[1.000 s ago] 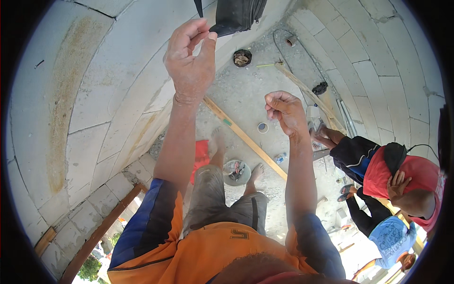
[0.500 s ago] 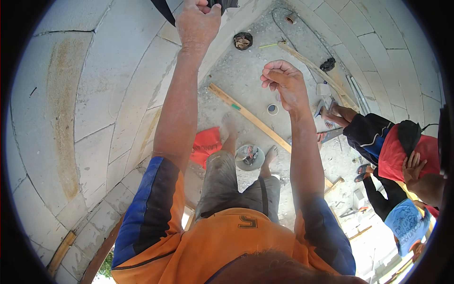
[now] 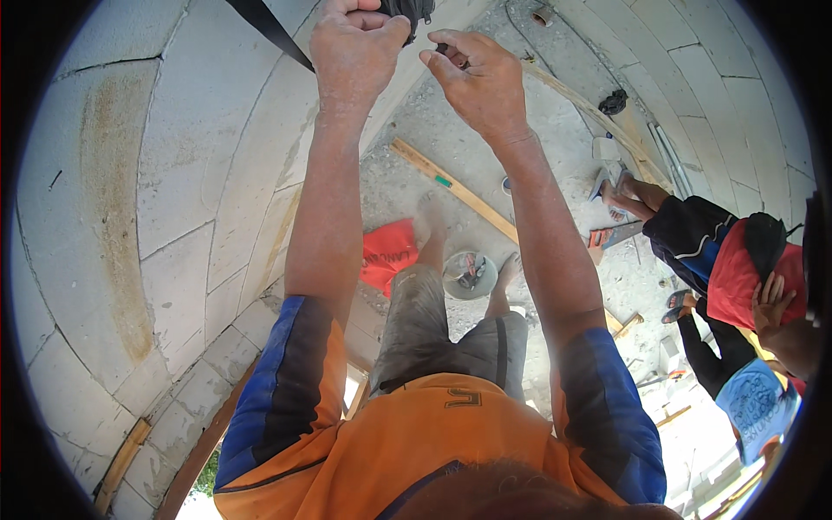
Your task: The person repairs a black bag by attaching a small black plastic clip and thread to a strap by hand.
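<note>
Up at the top edge, my left hand (image 3: 357, 56) is closed on a black zippered bag (image 3: 411, 12), most of which lies outside the picture. A black strap (image 3: 270, 33) slants down against the block wall behind that hand. My right hand (image 3: 481, 82) is close by on the right, its thumb and fingers pinched together. A small dark piece (image 3: 443, 48) shows between the fingertips; its kind is too small to make out. A narrow gap separates the right hand from the bag.
A pale block wall (image 3: 186, 156) rises close on my left. On the floor are a wooden plank (image 3: 459, 192), a bucket of tools (image 3: 470, 276), a red bag (image 3: 390, 253) and a handsaw (image 3: 620, 235). Two people, one in red (image 3: 732, 290), one in blue (image 3: 752, 400), are at right.
My right hand has moved up and left, close to the bag, and a small dark piece now shows in its fingers. My left hand keeps its hold; the strap hangs further left.
</note>
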A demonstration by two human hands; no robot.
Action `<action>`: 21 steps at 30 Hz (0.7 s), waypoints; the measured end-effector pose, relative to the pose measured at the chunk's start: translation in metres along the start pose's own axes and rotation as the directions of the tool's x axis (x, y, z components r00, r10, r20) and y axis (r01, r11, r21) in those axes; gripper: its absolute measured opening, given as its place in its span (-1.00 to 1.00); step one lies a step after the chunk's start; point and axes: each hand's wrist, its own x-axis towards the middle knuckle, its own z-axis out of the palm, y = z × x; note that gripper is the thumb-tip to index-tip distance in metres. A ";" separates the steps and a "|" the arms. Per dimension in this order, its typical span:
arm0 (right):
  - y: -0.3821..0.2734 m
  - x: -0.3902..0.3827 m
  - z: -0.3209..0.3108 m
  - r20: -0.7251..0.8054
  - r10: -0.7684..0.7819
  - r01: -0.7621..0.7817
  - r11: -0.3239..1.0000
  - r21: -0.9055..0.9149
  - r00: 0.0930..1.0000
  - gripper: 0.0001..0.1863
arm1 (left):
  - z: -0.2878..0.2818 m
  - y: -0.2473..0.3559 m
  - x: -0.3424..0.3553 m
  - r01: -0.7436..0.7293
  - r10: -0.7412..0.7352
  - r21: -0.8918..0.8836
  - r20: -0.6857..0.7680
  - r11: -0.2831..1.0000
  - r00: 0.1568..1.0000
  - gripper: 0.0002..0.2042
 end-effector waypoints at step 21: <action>-0.037 -0.038 -0.059 0.353 0.294 -0.413 0.849 0.331 0.888 -0.76 | -0.043 0.114 -0.028 -0.578 0.121 0.275 0.824 0.768 0.553 -0.74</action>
